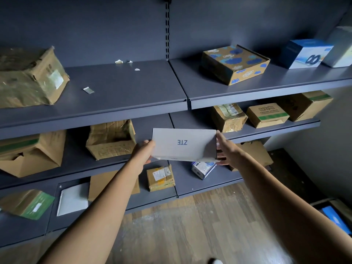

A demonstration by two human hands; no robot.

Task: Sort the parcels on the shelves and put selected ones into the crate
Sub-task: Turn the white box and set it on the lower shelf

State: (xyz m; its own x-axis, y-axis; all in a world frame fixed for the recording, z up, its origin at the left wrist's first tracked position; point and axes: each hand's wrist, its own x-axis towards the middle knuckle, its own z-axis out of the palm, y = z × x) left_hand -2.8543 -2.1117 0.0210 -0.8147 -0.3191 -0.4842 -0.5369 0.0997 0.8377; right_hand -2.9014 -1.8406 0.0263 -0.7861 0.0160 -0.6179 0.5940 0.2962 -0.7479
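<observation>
Forearms outstretched; left hand (pixel 143 152) grips white box (pixel 183 144) at left edge, right hand (pixel 227 151) clasps right edge.

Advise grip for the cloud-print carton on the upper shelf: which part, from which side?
Grip the cloud-print carton by its two opposite end walls, reaching in from the open front of the upper shelf. It lies flat, wide and low, a corner turned toward you, with bare shelf at both ends.

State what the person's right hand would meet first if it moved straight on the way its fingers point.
The white ZTE box: the right hand holds its right edge, fingers pointing up-left into it. Beyond it probably the middle shelf; depth is unclear.
</observation>
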